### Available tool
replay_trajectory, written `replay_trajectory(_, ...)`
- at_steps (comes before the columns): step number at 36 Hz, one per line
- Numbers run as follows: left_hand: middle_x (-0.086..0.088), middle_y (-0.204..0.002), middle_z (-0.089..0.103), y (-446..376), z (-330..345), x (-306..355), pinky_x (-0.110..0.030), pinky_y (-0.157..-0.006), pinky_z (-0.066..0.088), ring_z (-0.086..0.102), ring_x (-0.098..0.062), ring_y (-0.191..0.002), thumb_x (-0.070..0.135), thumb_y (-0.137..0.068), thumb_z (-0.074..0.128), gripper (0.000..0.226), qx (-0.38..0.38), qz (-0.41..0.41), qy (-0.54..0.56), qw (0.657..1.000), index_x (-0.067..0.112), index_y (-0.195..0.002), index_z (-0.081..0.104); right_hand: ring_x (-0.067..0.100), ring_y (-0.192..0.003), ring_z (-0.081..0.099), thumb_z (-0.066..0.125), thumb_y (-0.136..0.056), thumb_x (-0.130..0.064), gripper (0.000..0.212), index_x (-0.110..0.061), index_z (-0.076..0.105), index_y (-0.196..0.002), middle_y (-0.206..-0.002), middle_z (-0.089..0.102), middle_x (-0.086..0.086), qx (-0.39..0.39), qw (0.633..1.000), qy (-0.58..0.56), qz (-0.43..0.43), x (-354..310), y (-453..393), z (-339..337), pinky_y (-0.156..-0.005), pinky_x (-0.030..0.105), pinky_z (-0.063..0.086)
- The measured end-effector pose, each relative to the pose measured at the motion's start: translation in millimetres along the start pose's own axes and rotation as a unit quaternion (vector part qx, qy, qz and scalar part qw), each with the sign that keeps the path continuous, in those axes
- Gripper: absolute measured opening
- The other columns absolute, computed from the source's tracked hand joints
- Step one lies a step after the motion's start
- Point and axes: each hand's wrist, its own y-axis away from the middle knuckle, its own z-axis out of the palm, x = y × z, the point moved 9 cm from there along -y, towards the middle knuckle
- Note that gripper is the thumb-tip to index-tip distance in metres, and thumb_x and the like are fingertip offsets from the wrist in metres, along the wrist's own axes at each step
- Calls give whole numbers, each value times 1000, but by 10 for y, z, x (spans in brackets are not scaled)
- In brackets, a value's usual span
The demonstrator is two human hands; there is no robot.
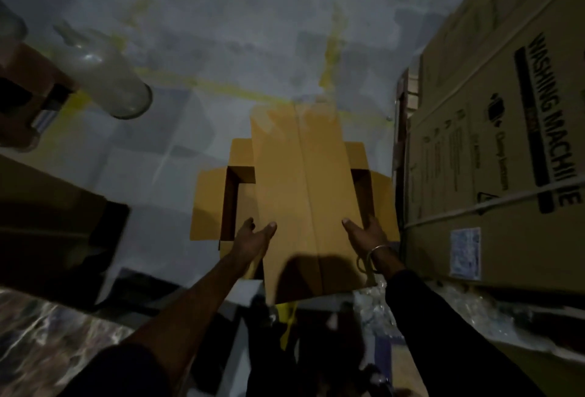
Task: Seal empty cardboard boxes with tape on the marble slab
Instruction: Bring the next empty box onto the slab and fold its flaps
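- Left hand (253, 237) grips the cardboard box (294, 181) at its near left edge.
- Right hand (365, 232) grips the right edge, box resting on the bench (177, 143).

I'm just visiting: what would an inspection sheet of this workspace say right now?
Surface: pale slab with yellowish streaks.
Job's things: open box, two long flaps folded shut, side flaps out; no tape seen.
Clutter: glass jar at left.
Grippers: left hand and right hand hold the long flaps' near edges; bangle on the right wrist.
Cables: nothing seen.
Surroundings: washing machine carton at right, dim light.
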Motion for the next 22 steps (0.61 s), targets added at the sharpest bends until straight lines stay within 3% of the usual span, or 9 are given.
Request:
replay_trajectory(3, -4, -145, 62, -36, 95, -10, -48, -112, 49, 59, -31, -135, 38, -91, 81, 77, -37, 48, -45, 997, 17, -156, 46, 34, -144, 41, 70, -97, -41, 79, -8, 33, -158, -160, 41, 11, -22, 998, -47, 34, 12, 46, 112, -110, 38, 36)
replay_trajectory(6, -7, -142, 63, 86, 49, 150, -43, -107, 50, 59, -31, -130, 19, -93, 75, 71, -28, 71, -79, 994, 14, -156, 44, 33, -139, 46, 65, -101, -27, 62, -3, 41, -153, -154, 47, 15, -26, 998, -44, 26, -109, 180, 120, -103, 33, 37)
replay_trajectory(8, -7, -144, 59, 288, -27, 396, -34, -98, 46, 57, -28, -129, 9, -101, 67, 64, -20, 91, -100, 991, 12, -159, 40, 33, -142, 43, 64, -102, -25, 62, -4, 39, -154, -157, 44, 14, -11, 999, -33, 15, -229, 329, 70, -108, 35, 37)
replay_trajectory(12, -3, -156, 48, 595, -286, 651, -31, -89, 48, 58, -27, -126, 15, -106, 62, 68, -4, 106, -93, 990, 14, -165, 29, 34, -140, 44, 61, -104, -22, 57, -3, 40, -153, -153, 47, 12, 0, 1000, -26, -1, -526, 645, 19, -107, 36, 38)
replay_trajectory(15, -6, -161, 46, 854, -640, 644, -47, -101, 55, 56, -38, -136, 29, -102, 65, 75, 17, 97, -56, 994, 20, -167, 28, 29, -122, 54, 62, -103, -17, 42, -1, 53, -140, -132, 58, 7, -2, 1000, -23, -19, -726, 992, 83, -97, 33, 41)
replay_trajectory(18, -2, -155, 52, 1322, -1029, 687, -47, -110, 50, 55, -33, -137, 18, -107, 59, 60, 31, 125, -2, 992, 17, -162, 36, 34, -112, 58, 64, -100, -21, 30, -13, 58, -128, -126, 62, 7, -15, 999, -25, -30, -906, 1462, 220, -97, 40, 47)
replay_trajectory(20, 8, -147, 56, 1688, -1336, 667, -41, -103, 52, 59, -30, -134, 12, -109, 57, 50, 46, 133, 47, 989, 16, -157, 43, 38, -117, 59, 66, -96, -36, 51, -16, 56, -141, -134, 61, 7, -14, 998, 7, -69, -1072, 1824, 293, -100, 47, 49)
replay_trajectory(22, 17, -129, 65, 2044, -1640, 596, -31, -91, 55, 66, -23, -123, 8, -107, 59, 41, 60, 147, 74, 985, 19, -146, 55, 39, -117, 62, 64, -90, -48, 57, -19, 59, -139, -131, 65, 3, -11, 989, 60, -138, -1329, 2267, 324, -99, 46, 51)
